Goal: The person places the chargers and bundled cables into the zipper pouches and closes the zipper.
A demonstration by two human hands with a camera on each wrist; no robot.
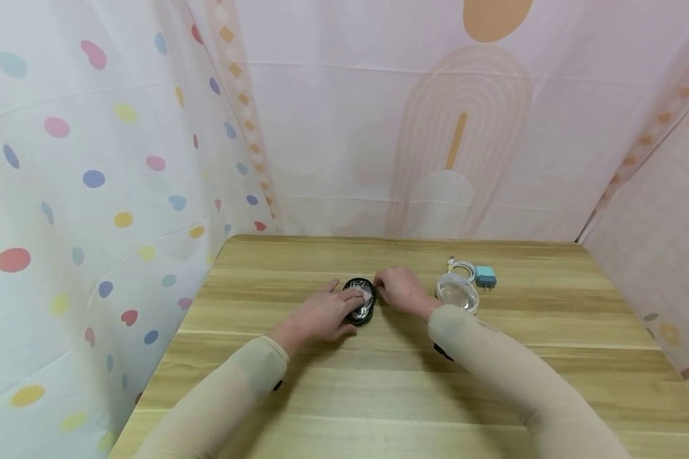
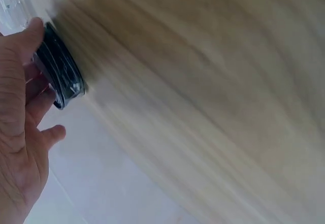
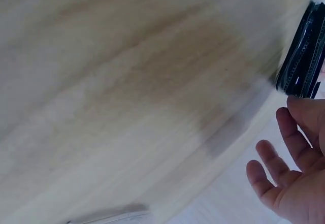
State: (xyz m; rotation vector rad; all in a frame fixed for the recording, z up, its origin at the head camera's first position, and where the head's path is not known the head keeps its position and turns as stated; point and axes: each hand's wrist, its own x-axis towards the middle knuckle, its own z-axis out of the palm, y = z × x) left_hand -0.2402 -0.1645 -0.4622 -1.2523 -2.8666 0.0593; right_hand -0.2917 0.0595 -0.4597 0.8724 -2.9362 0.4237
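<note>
A small round black zip case (image 1: 369, 313) with a clear window lies on the wooden table, zipper teeth showing along its side in the right wrist view. My left hand (image 1: 321, 315) holds it from the left, fingers across the window and thumb at the near side. In the left wrist view, the thumb (image 2: 34, 31) is right at the case's rim. At the other side, my right hand (image 1: 403, 292) has its thumb and forefinger tips together at the case's edge; whatever small part lies between them is hidden. Its other fingers (image 3: 274, 163) are loosely bent.
Right of my right hand lies a round clear case (image 1: 458, 294) with a white rim. Behind it are a coiled white cable (image 1: 464, 268) and a light blue plug charger (image 1: 485, 276) with its prongs showing. Patterned curtains (image 1: 333, 127) hang behind the table (image 1: 551, 376) and at its sides.
</note>
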